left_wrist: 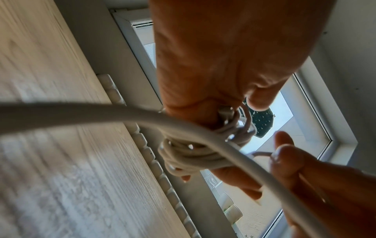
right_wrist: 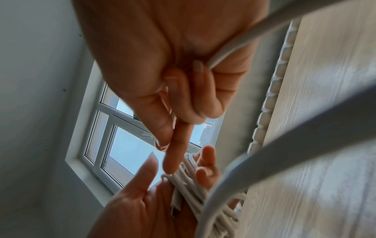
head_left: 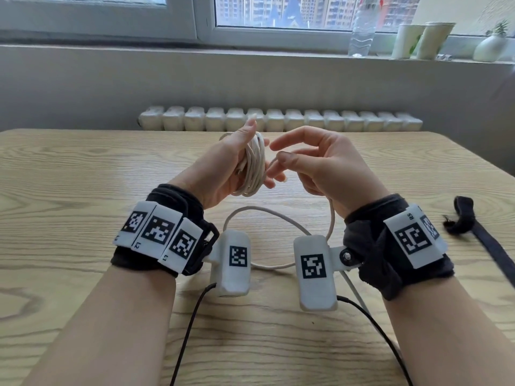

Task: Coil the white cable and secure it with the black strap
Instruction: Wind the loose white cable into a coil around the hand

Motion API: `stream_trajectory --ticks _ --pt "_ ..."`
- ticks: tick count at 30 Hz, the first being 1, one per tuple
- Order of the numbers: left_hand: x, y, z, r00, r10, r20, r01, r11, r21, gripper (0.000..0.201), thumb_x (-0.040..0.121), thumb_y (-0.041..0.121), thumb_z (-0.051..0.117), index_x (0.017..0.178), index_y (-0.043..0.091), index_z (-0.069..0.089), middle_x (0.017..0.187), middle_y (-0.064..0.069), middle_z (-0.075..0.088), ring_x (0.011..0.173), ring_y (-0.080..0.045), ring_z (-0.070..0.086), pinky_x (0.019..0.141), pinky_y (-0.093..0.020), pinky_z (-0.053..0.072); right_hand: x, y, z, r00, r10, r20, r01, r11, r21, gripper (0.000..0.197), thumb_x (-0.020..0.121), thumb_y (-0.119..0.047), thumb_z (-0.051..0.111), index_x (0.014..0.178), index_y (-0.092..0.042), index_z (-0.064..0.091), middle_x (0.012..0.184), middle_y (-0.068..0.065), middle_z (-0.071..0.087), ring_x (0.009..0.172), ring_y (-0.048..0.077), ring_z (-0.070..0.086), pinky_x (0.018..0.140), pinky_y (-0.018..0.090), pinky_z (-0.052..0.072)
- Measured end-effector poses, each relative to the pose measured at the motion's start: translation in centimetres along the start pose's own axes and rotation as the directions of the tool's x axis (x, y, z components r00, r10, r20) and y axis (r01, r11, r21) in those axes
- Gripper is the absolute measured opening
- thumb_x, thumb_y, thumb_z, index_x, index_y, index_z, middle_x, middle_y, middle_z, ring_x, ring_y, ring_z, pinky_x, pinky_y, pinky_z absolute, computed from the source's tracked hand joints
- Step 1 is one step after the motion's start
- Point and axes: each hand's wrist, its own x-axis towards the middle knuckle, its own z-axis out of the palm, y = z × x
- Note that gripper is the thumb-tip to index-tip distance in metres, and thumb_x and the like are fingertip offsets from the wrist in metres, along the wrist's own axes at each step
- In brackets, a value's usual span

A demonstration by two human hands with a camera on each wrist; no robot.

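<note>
The white cable [head_left: 252, 165] is wound in several turns round the fingers of my left hand [head_left: 223, 168], which is raised over the wooden table [head_left: 83, 176] with its thumb pointing up. In the left wrist view the coil [left_wrist: 189, 156] sits below the palm of that hand [left_wrist: 213, 64]. My right hand [head_left: 315, 162], just right of the coil, grips the cable's free run in its curled fingers [right_wrist: 205, 90], forefinger stretched toward the coil [right_wrist: 195, 190]. The slack [head_left: 267, 211] loops on the table between my wrists. The black strap [head_left: 468, 224] lies flat at the right, untouched.
A radiator [head_left: 278, 119] runs behind the table's far edge. On the sill stand a plastic bottle [head_left: 362, 29], two paper cups [head_left: 420, 40] and a small vase [head_left: 490, 47]. Black wires [head_left: 192, 324] trail from the wrist cameras toward me.
</note>
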Motion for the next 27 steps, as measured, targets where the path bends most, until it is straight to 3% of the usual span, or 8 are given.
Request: stream_trajectory --ticks 5,9,12,16,18,22,25,27 --pt "0.1 -0.1 0.0 0.998 0.001 0.061 -0.002 1.000 0.020 0.072 0.097 0.057 0.015 0.110 -0.003 0.054 0.080 -0.020 0.064 0.065 -0.023 0.060 0.069 -0.033 0.047 -0.1 -0.2 0.2 0.999 -0.045 0.024 0.045 0.999 -0.007 0.010 0.088 -0.003 0.061 0.095 -0.008 0.065 0.073 0.012 0.073 0.041 0.013 0.025 0.036 0.019 0.022" --pt "-0.2 -0.1 0.2 0.994 -0.008 0.105 0.004 0.999 0.044 0.064 0.098 0.056 0.017 0.099 0.002 0.052 0.071 -0.014 0.059 0.056 -0.020 0.053 0.059 -0.030 0.044 -0.2 -0.4 0.1 0.997 -0.080 0.014 0.080 0.997 0.023 0.011 0.086 -0.002 0.063 0.092 -0.011 0.065 0.073 0.013 0.072 0.038 0.010 0.026 0.036 0.018 0.022" --pt "-0.1 -0.3 0.3 0.994 0.021 0.105 -0.024 0.999 0.025 0.056 0.100 0.049 0.020 0.091 0.003 0.050 0.065 -0.011 0.055 0.047 -0.018 0.047 0.056 -0.034 0.036 -0.2 -0.5 -0.1 0.996 -0.094 -0.012 0.095 0.993 0.064 0.011 0.085 -0.002 0.064 0.093 -0.010 0.065 0.077 0.014 0.072 0.039 0.009 0.027 0.037 0.018 0.022" --pt "0.0 -0.2 0.4 0.991 0.040 0.126 -0.048 0.997 0.060 0.060 0.102 0.042 0.021 0.103 -0.006 0.057 0.055 -0.004 0.046 0.040 -0.014 0.037 0.045 -0.026 0.033 -0.1 -0.4 -0.3 0.990 -0.113 -0.081 0.120 0.989 0.086 0.009 0.085 -0.004 0.065 0.090 -0.011 0.065 0.076 0.009 0.072 0.038 0.006 0.030 0.038 0.017 0.025" --pt "-0.2 -0.2 0.5 0.989 0.038 0.143 -0.053 0.993 0.101 0.060 0.102 0.041 0.020 0.098 -0.004 0.060 0.051 0.000 0.041 0.038 -0.012 0.032 0.040 -0.022 0.029 0.2 -0.3 -0.5 0.985 -0.109 -0.131 0.123 0.987 0.107 0.008 0.084 -0.005 0.066 0.086 -0.013 0.065 0.075 0.007 0.072 0.039 0.006 0.028 0.037 0.016 0.025" --pt "-0.5 0.2 0.8 0.983 0.030 0.180 -0.058 0.987 0.151 0.060 0.100 0.046 0.022 0.079 0.003 0.059 0.044 0.003 0.037 0.033 -0.010 0.028 0.039 -0.024 0.021 0.4 0.0 -0.8 0.966 -0.123 -0.226 0.157 0.977 0.142 0.007 0.083 -0.002 0.066 0.084 -0.009 0.063 0.078 0.014 0.067 0.033 0.000 0.040 0.037 0.010 0.028" --pt "-0.6 0.4 1.0 0.977 0.035 0.211 -0.079 0.976 0.203 0.063 0.086 0.060 0.028 0.075 0.005 0.056 0.043 0.005 0.035 0.032 -0.009 0.026 0.037 -0.021 0.022 0.4 0.3 -1.0 0.957 -0.139 -0.256 0.186 0.968 0.171 0.006 0.083 0.002 0.065 0.087 -0.001 0.061 0.082 0.020 0.062 0.037 -0.002 0.051 0.041 0.007 0.036" --pt "-0.6 0.3 1.0 0.975 0.040 0.217 -0.085 0.975 0.203 0.057 0.084 0.059 0.033 0.074 0.007 0.055 0.043 0.005 0.034 0.031 -0.008 0.025 0.036 -0.019 0.022 0.6 0.7 -1.1 0.953 -0.129 -0.275 0.178 0.971 0.160 0.007 0.082 0.001 0.066 0.088 0.001 0.063 0.082 0.020 0.063 0.037 -0.002 0.051 0.041 0.007 0.037"
